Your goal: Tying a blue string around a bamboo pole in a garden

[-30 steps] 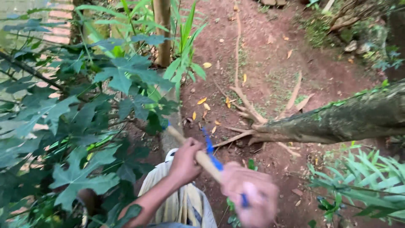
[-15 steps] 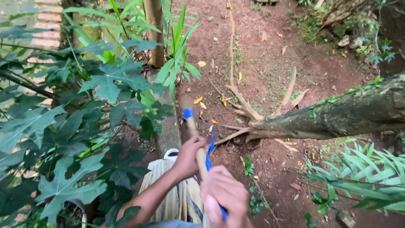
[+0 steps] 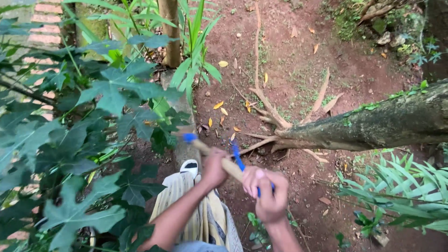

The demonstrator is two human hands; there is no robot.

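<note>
I hold a wooden stick [image 3: 232, 168] with a blue-capped end [image 3: 189, 137] and a blue strap hanging from it. My left hand [image 3: 213, 168] grips the stick nearer the blue cap. My right hand [image 3: 266, 191] grips it lower down, at the blue part. The stick slants from upper left to lower right, above reddish soil. A tree trunk [image 3: 382, 126] with spreading roots [image 3: 275, 123] lies just beyond my hands, to the right.
Large lobed green leaves [image 3: 93, 140] crowd the left side. A thin upright trunk [image 3: 170, 32] stands at the top. Fern-like plants [image 3: 396, 196] grow at the lower right. My striped trouser leg and white shoe [image 3: 189, 168] are below. Yellow fallen leaves dot the soil.
The stick has swung from nearly upright to slanting left, its blue cap moving down and left. My right hand has moved right and further from the camera.
</note>
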